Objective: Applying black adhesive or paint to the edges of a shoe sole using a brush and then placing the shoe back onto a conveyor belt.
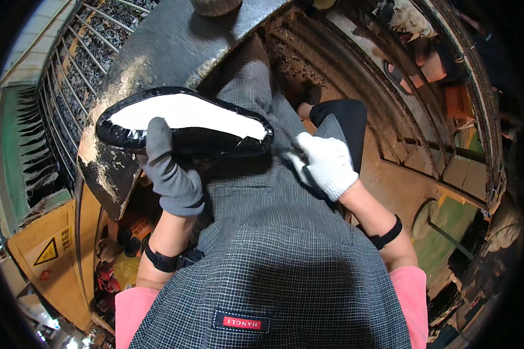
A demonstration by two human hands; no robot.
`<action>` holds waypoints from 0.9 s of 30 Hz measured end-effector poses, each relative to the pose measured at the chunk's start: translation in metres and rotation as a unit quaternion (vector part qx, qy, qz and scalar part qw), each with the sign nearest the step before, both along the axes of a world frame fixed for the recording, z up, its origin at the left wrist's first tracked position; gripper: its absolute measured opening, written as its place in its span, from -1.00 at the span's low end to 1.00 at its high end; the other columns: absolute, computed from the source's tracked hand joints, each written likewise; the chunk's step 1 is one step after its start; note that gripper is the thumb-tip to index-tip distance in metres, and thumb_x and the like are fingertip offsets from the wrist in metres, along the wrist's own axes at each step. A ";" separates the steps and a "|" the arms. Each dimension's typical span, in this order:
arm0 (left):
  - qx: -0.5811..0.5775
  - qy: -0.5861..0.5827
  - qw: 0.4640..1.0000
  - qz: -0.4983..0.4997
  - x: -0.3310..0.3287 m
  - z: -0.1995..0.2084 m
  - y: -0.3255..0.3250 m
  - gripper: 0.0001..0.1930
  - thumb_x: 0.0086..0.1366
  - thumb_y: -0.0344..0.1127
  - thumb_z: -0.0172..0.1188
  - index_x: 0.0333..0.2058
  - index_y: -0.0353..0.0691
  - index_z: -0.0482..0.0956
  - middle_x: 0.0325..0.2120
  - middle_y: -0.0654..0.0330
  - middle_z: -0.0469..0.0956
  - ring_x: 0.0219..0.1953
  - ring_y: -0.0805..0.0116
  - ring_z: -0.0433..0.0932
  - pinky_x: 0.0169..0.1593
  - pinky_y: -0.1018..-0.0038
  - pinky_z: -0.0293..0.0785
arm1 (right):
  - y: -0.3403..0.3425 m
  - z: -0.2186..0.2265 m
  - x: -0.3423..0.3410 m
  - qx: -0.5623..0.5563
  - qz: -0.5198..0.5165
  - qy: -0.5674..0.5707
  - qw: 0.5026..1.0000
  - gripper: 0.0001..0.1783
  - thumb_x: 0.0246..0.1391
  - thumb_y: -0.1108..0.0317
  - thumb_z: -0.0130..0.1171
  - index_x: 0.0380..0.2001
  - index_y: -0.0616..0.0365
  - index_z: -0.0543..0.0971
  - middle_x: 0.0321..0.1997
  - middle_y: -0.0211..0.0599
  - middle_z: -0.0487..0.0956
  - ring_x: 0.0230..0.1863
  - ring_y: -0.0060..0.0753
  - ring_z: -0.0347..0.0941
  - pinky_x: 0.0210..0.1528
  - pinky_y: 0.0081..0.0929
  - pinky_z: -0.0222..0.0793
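A glossy black shoe upper (157,139) on its last lies sole up, with the white insole (183,111) showing inside the turned-in black edge. My left hand (172,171), in a grey glove, is closed around its near side, the thumb pressed on the white insole. To the right of the shoe's narrow end is my right hand (327,166), in a white knit glove, with its fingers curled. A dark, blurred thing shows at these fingers; its kind cannot be made out. The shoe is held above my lap, over a dark checked apron (233,232).
A worn dark bench top (151,52) with a round metal piece (215,6) on it stands ahead. To its left is a barred metal rack (70,75) over black scraps. Curved metal rails (436,99) run along the right. A yellow panel (49,256) with a warning sign stands lower left.
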State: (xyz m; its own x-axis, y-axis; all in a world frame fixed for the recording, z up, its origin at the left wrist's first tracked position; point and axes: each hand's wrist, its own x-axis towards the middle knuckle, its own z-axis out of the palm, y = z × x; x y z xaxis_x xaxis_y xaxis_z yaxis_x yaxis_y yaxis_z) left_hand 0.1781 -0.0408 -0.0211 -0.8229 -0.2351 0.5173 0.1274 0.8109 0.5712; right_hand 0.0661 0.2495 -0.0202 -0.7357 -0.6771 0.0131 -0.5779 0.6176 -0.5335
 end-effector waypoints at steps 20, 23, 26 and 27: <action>0.531 -0.124 0.823 -0.162 -0.052 0.065 -0.030 -0.12 0.20 -0.15 0.44 0.43 -0.24 0.22 0.24 0.04 0.48 0.29 0.12 0.48 0.40 0.24 0.33 | -0.120 0.112 -0.153 -0.216 0.092 0.289 0.928 -0.64 0.04 0.55 0.26 -0.07 0.01 0.67 -0.30 -0.26 0.65 -0.36 -0.15 0.60 -0.27 -0.32 0.55; 0.090 -0.262 0.939 -0.205 -0.081 0.052 -0.058 -0.13 0.09 -0.17 0.49 0.37 -0.24 0.33 0.19 0.00 0.50 0.19 0.00 0.51 0.28 0.20 0.43 | -0.121 0.117 -0.190 -0.181 0.093 0.352 0.914 -0.48 -0.03 0.60 0.23 0.03 -0.07 0.67 -0.19 -0.23 0.63 -0.17 -0.13 0.61 -0.12 -0.32 0.55; 0.073 -0.104 0.966 -0.227 -0.083 0.051 -0.054 -0.15 0.08 -0.15 0.49 0.34 -0.26 0.38 0.19 -0.02 0.49 0.23 -0.02 0.48 0.28 0.18 0.43 | -0.140 0.118 -0.205 -0.156 0.152 0.379 0.899 -0.54 0.00 0.57 0.19 -0.01 -0.07 0.69 -0.14 -0.25 0.62 -0.13 -0.12 0.59 -0.08 -0.32 0.53; 0.100 -0.096 0.967 -0.213 -0.080 0.062 -0.045 -0.19 0.10 -0.20 0.49 0.32 -0.27 0.40 0.20 0.02 0.50 0.25 0.03 0.47 0.30 0.17 0.41 | -0.143 0.120 -0.206 -0.125 0.164 0.348 0.914 -0.60 -0.01 0.51 0.23 -0.06 -0.06 0.70 -0.13 -0.25 0.63 -0.14 -0.11 0.59 -0.09 -0.32 0.52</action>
State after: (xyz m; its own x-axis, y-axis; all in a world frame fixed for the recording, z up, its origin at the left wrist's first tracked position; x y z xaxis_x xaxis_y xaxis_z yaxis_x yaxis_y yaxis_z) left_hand 0.0977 -0.0858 0.0408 -0.9436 0.0672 0.3241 0.3014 0.5788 0.7577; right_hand -0.1401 0.1063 0.1001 -0.2472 -0.7724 0.5851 -0.9637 0.2587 -0.0657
